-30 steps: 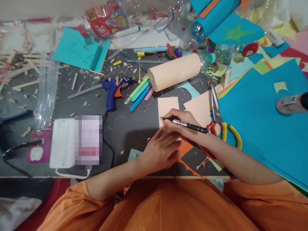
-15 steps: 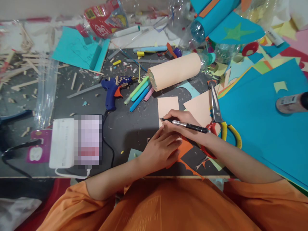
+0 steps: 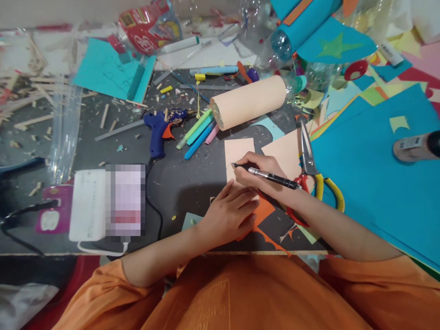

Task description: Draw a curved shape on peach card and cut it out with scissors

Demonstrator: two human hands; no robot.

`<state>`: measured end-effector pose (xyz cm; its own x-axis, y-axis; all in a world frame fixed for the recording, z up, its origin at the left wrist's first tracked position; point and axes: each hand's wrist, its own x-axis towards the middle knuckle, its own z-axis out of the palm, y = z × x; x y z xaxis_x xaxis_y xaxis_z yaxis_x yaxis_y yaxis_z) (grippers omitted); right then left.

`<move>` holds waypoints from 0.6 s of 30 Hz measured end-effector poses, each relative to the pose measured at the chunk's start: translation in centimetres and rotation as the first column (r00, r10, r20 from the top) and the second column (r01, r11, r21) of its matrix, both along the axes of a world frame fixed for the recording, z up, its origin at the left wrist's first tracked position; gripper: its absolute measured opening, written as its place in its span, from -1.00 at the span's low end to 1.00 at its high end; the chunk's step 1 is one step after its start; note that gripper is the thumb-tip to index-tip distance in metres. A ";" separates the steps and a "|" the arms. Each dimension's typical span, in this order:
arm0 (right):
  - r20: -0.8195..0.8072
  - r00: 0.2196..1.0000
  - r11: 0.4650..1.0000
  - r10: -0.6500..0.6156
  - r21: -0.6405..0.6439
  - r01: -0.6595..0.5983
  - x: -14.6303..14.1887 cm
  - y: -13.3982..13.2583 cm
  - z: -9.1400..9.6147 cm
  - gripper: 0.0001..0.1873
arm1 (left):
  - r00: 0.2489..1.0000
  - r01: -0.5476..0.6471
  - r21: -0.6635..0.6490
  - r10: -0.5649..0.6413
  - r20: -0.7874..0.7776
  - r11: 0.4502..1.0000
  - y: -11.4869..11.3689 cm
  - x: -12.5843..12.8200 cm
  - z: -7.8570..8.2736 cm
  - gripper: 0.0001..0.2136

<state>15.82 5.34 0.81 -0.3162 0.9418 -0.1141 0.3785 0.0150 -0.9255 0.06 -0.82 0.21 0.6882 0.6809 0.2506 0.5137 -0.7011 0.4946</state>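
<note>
My right hand (image 3: 257,170) is closed around a black and silver pen (image 3: 271,177). The pen's tip rests on a small peach paper (image 3: 239,147), where a short thin line shows near the left edge. Lying flat with fingers stretched out, my left hand (image 3: 229,211) presses on the lower part of that paper and hides some of it. Orange paper scraps (image 3: 266,210) stick out beneath my hands. Scissors (image 3: 308,158) with red and yellow handles lie beside my right forearm, partly over another peach sheet (image 3: 283,153).
A peach-wrapped bottle (image 3: 252,101) lies beyond the paper, with several markers (image 3: 201,133) next to it. Further left are a blue glue gun (image 3: 158,130), a white power bank (image 3: 88,205) and a phone (image 3: 127,199). Large blue sheets (image 3: 374,183) cover the right side.
My right hand has moved the pen tip slightly right and up, and a short line now shows on the peach paper. My left hand stays in place.
</note>
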 end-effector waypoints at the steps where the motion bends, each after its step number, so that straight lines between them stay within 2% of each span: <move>1: -0.003 1.000 1.000 0.007 -0.006 -0.007 -0.1 0.0 0.1 -0.94 | 1.000 -0.001 -0.002 0.001 -0.001 1.000 0.0 0.0 0.0 -0.80; 4: 0.005 0.999 0.999 0.043 -0.032 -0.043 -0.2 0.0 0.5 -0.94 | 1.000 -0.005 -0.014 0.005 -0.001 1.000 0.0 0.0 -0.1 -0.80; 9: 0.013 0.999 0.999 -0.030 0.024 0.029 0.0 0.0 0.3 -0.93 | 1.000 0.005 -0.035 -0.005 -0.010 0.999 0.0 0.0 -0.1 -0.79; 12: 0.009 1.000 1.000 0.004 -0.005 -0.004 0.0 0.0 0.2 -0.92 | 1.000 0.004 -0.055 -0.005 -0.014 0.998 -0.1 -0.1 -0.2 -0.79; 18: 0.020 0.999 0.999 -0.048 -0.022 0.049 -0.1 0.1 0.9 -0.91 | 1.000 0.008 -0.046 -0.008 -0.006 0.999 -0.1 -0.1 -0.1 -0.78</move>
